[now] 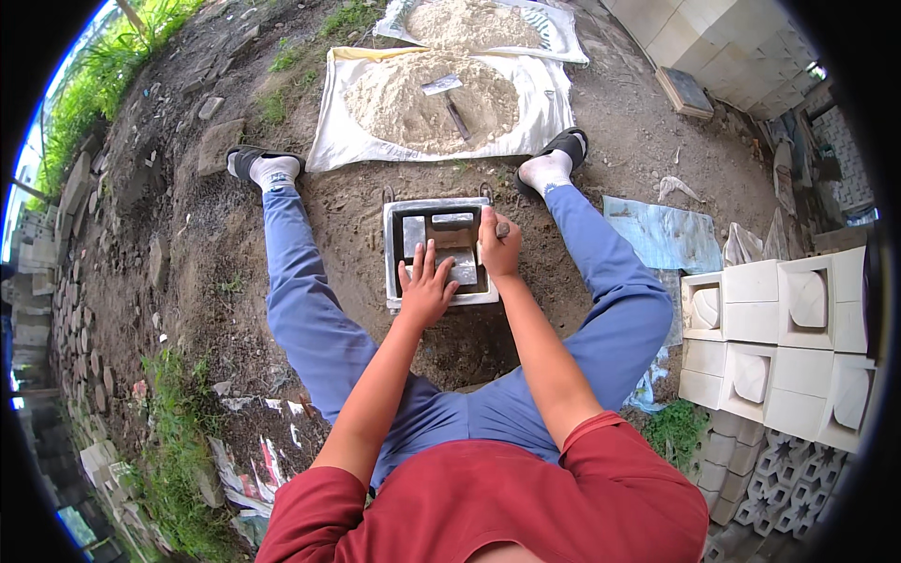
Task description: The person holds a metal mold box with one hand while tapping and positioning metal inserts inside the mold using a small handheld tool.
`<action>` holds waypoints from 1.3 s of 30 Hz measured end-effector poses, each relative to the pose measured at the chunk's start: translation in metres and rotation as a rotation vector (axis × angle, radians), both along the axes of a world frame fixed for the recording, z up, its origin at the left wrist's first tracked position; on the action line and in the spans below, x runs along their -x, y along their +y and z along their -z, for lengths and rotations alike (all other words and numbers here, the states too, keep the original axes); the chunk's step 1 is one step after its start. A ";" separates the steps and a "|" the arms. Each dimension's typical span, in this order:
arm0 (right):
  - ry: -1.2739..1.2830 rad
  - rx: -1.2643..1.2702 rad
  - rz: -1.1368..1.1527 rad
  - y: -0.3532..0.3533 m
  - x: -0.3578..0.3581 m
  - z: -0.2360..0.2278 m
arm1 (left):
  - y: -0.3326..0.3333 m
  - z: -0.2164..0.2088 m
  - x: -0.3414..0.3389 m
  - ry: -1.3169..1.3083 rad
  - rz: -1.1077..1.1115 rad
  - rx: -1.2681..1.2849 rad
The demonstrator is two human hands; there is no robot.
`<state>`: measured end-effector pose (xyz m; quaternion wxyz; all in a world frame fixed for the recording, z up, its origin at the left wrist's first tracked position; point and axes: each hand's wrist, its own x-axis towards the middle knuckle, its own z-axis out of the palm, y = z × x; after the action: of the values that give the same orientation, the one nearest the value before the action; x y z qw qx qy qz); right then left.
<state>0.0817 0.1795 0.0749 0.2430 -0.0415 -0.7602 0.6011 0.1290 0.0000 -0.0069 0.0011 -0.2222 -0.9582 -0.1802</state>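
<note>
A square grey metal mold (389, 246) sits on the dirt between my legs, with wire loops at its far corners. Inside it are flat grey metal pieces (413, 230) and a brown recess. My left hand (428, 289) lies over its near left part, fingers spread across a metal piece and the near rim. At the right rim my right hand (499, 246) is closed round a short brown handle (503, 229); whatever joins that handle is hidden under the fist.
Ahead, a pale sand heap (385, 103) lies on a white sack (326, 131), a flat-bladed trowel (456, 114) on top. Another sand heap (469, 23) is behind. Cast white blocks (751, 300) are stacked at right, near a blue sheet (662, 230) and patterned grey blocks (788, 479).
</note>
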 end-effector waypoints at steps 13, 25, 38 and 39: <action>0.001 -0.002 0.055 -0.013 -0.023 0.016 | -0.001 0.002 0.000 -0.003 0.023 0.002; -0.033 0.355 -0.008 -0.017 -0.024 -0.095 | -0.015 0.004 -0.005 -0.017 -0.006 0.025; -0.082 0.145 0.028 -0.011 -0.037 0.017 | -0.008 0.002 -0.005 -0.024 0.000 0.005; -0.085 0.252 0.030 -0.010 -0.040 0.013 | -0.007 0.001 -0.004 -0.030 -0.007 0.012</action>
<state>0.1221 0.1694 0.0623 0.2125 -0.1086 -0.6875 0.6858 0.1332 -0.0066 -0.0077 -0.0139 -0.2164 -0.9599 -0.1776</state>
